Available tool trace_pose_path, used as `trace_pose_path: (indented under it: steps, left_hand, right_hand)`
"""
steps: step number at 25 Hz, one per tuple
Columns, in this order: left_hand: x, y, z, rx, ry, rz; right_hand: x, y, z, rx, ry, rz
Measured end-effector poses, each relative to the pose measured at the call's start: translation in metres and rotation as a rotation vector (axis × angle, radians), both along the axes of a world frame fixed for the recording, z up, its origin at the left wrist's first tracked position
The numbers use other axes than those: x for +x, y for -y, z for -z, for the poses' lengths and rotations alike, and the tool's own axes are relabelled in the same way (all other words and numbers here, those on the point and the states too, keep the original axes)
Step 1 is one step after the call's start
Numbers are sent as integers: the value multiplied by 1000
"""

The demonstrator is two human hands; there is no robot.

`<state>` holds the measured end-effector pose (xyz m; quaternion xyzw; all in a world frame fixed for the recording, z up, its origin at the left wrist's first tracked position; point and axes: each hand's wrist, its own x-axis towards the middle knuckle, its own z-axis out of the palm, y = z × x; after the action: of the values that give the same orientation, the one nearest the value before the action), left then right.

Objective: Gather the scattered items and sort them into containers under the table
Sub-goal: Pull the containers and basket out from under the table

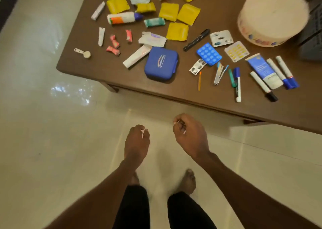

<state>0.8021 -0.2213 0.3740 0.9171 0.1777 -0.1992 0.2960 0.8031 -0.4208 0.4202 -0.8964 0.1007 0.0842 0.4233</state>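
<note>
Fingers of left hand [136, 141] and right hand [189, 133] each pinch a small white bit | tabletop [104, 66] crowded with items | sorting seemingly barely begun

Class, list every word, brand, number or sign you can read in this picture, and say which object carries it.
No text can be read.
Blue case: white logo, too blurred.
Blue tube: print too small.
White bottle: label blurred.
Round tub: coloured marks along its side, unreadable.
Markers: printing too small.
</note>
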Motion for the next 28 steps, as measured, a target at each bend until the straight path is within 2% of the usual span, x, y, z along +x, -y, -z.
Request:
trace_pose_path:
  steps: [4, 7, 10, 15, 20, 22, 24, 26, 28]
  left_hand:
    - [32, -70, 60, 225, 129, 218]
    - [65, -99, 106, 307, 242, 360]
    - [109, -115, 165, 330, 288, 402]
    - [183, -130, 275, 332, 335, 355]
    - [245, -147, 333, 342, 417, 418]
    - [255, -156, 349, 400, 436, 471]
    - [257, -159, 362, 496, 499, 508]
    - [257, -154, 365, 518, 526, 499]
    - [256, -149, 364, 504, 523, 494]
  right_hand:
    - [23, -58, 70, 34, -6, -91]
    - [53, -87, 123, -111, 46, -159]
    - [96, -116, 191, -280, 99, -195]
    - [187, -156, 298, -507, 242, -236]
    - [286, -179, 357, -672, 386, -319]
    - [314, -191, 362, -657, 515, -260]
    - [335, -204, 356, -571, 661, -9]
    - [348, -212, 346, -550, 621, 201]
    - [356, -214, 343, -626, 579, 162]
